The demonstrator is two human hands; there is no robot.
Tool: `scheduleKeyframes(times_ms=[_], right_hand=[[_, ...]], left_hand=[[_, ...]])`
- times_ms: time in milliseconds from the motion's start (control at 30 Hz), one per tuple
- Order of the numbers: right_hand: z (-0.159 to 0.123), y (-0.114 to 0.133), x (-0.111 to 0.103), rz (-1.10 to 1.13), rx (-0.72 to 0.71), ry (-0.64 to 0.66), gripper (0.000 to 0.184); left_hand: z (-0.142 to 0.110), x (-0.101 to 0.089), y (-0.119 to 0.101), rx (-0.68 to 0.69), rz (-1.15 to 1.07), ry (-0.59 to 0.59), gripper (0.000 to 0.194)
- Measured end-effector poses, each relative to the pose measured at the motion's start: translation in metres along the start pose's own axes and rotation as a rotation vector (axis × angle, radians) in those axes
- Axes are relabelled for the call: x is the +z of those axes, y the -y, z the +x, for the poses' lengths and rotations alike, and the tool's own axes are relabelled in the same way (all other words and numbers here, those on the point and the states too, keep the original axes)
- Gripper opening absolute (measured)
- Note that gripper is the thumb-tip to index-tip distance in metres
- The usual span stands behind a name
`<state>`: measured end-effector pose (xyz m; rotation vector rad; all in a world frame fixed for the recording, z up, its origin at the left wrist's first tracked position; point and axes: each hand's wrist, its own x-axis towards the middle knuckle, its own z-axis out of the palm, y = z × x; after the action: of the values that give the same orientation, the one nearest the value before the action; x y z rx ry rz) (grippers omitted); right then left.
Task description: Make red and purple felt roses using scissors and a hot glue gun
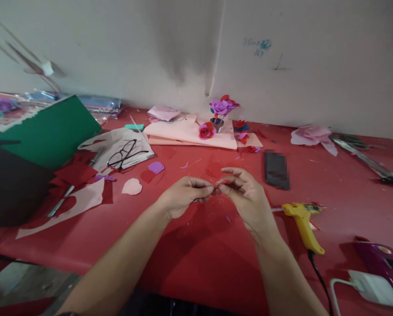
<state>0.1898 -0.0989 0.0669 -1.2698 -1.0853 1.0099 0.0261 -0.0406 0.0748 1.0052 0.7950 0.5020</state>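
Note:
My left hand [186, 193] is closed in a pinch, its thumb and forefinger tips meeting my right hand's fingertips. Between the thumb and forefinger of my right hand [244, 191] is a small red piece [222, 182], mostly covered by the fingers; it looks like thin craft foam or paper. Both hands are just above the red tabletop [190, 254]. Left of them lie a pale pink petal cutout [132, 186], a purple petal cutout [156, 167] and a red petal cutout [147, 176]. A purple scrap [228, 219] lies below my right hand.
A yellow glue gun [301, 219] and a black phone [276, 169] lie to the right. Behind, a small pot [217, 125] holds purple and red craft flowers [221, 106]. Eyeglasses [124, 156], red sheets [74, 170] and a green board [51, 134] are on the left.

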Motion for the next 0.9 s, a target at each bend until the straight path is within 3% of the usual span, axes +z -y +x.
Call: scheduleKeyframes(times_ms=[167,333,633,900], right_hand=[[0.001,0.001,0.0,0.074,-0.008,-0.101,0.028],[0.0,-0.002,0.004,0.069,0.055,-0.029,0.018],[0.001,-0.001,0.007,0.159,0.092,-0.118,0.012],[-0.001,0.002,0.011,0.135,0.06,-0.055,0.013]], left_hand=[[0.003,0.001,0.003,0.046,-0.094,-0.067,0.027],[0.005,0.005,0.005,0.078,-0.152,-0.109,0.026],[0.002,0.007,0.006,0.022,-0.013,-0.033,0.029],[0.003,0.012,0.01,0.071,0.021,-0.001,0.023]])
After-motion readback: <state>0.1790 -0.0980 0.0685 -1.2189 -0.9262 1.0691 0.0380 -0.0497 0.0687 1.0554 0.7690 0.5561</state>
